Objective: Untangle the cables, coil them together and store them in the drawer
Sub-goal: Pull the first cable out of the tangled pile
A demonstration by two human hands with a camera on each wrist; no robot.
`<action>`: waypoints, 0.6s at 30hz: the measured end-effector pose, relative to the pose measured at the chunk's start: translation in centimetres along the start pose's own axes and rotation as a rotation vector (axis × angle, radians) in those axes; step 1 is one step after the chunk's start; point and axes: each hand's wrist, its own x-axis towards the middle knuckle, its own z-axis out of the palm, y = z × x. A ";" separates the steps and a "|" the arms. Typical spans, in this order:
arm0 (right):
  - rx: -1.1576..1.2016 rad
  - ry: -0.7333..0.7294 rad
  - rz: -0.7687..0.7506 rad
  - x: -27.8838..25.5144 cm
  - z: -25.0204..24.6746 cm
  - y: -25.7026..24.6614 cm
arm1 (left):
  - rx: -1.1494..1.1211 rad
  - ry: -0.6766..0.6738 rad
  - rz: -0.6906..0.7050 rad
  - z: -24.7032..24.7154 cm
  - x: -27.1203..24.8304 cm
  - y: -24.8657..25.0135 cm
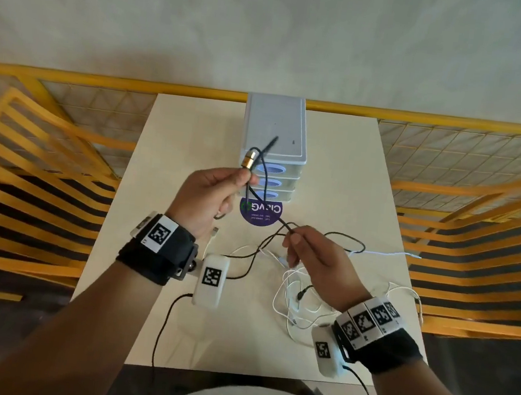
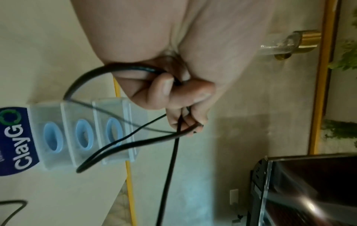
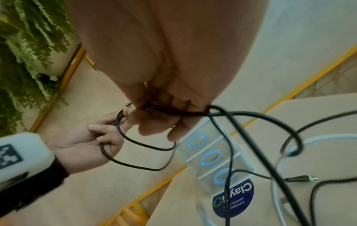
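Both hands [image 1: 210, 198] pinching black cable [image 1: 266, 178]

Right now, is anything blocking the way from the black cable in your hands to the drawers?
Yes. All three fronts of the drawer unit look shut, so one must be opened first. The black cable, gripped by left hand and right hand, also trails into the white cables on the table.

Smooth matt black cable [image 1: 266, 178] with shiny brass-coloured metal plug [image 1: 249, 159]; glossy white cables [image 1: 293, 293]; translucent frosted plastic drawer unit [image 1: 275, 127] with glossy blue handles [image 1: 272, 168]; matt cream bench [image 1: 166, 160]; glossy round sticker [image 1: 262, 214].
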 end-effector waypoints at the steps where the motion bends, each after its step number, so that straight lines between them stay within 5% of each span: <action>1: -0.038 0.048 -0.044 -0.3 0.0 0.0 | 0.010 0.026 0.016 -0.4 0.2 0.1; 4: -0.156 0.135 -0.125 -0.5 0.1 0.6 | -0.024 0.114 0.075 -1.7 0.6 1.2; 7: -0.259 0.086 -0.035 -0.6 0.0 3.1 | -0.149 0.164 0.131 -3.4 1.2 3.0; 13: -0.063 0.051 0.069 -1.3 0.1 3.9 | 0.047 0.156 0.197 -3.7 1.4 3.1; 18: 0.248 0.101 0.047 -0.3 -0.9 0.9 | -0.077 0.302 0.153 -5.4 2.2 3.0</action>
